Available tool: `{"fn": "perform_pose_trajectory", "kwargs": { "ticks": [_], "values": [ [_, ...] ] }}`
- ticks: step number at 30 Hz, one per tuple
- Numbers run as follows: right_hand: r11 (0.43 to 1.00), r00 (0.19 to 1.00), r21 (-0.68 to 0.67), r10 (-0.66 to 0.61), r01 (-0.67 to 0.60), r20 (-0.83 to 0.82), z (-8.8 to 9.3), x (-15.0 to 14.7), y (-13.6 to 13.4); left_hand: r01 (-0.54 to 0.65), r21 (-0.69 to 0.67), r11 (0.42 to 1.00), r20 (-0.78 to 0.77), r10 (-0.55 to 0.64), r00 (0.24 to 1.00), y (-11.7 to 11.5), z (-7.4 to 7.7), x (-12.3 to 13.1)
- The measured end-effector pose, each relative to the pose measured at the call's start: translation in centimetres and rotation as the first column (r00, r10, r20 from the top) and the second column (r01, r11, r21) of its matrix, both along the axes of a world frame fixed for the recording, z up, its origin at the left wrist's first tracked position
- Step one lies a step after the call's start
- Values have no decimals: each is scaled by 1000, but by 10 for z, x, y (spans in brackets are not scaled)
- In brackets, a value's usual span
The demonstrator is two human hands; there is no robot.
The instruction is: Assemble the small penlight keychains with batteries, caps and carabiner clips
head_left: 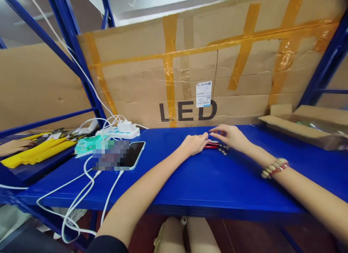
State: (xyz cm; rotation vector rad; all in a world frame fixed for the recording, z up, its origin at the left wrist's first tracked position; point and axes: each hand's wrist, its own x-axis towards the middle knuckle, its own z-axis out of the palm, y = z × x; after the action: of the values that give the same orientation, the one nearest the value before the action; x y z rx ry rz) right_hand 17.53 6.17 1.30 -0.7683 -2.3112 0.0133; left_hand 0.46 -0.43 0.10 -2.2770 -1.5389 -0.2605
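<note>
My left hand (pixel 196 143) rests on the blue tabletop with its fingers curled together, at the left end of a small red item (pixel 212 145) with a shiny silvery part. The exact kind of this item does not show. Beside its right end lies a short string of dark and light beads (pixel 223 150). My right hand (pixel 227 136) is raised just above the beads, thumb and forefinger drawn together close to my left fingertips. Whatever is between those fingers is too small to make out. A beaded bracelet (pixel 275 168) circles my right wrist.
A white power strip (pixel 119 130) with plugs and cables stands at the back left. Nearer lie a phone (pixel 136 153) and a green packet (pixel 87 146). An open cardboard box (pixel 299 127) sits right. At far left, another person's hand (pixel 13 147) is near yellow-wrapped items (pixel 40 151).
</note>
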Motion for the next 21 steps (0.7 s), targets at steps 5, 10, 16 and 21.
{"fn": "perform_pose_trajectory", "kwargs": {
  "ticks": [5, 10, 16, 21],
  "values": [
    [1000, 999, 2, -29, 29, 19, 0, 2, 1, 10, 6, 1000, -11, -10, 1000, 3, -1, 0],
    [999, 999, -13, -38, 38, 27, 0, 0, -3, 1, -4, 1000, -19, -1, 1000, 3, 0, 2],
    [999, 999, 7, -44, 44, 19, 3, 1, -6, -2, -1, 1000, -18, 2, 1000, 4, -1, 1],
    [999, 998, 11, -53, 53, 29, 3, 1, -6, 1, -5, 1000, -8, -1, 1000, 5, -1, 1]
  ]
}}
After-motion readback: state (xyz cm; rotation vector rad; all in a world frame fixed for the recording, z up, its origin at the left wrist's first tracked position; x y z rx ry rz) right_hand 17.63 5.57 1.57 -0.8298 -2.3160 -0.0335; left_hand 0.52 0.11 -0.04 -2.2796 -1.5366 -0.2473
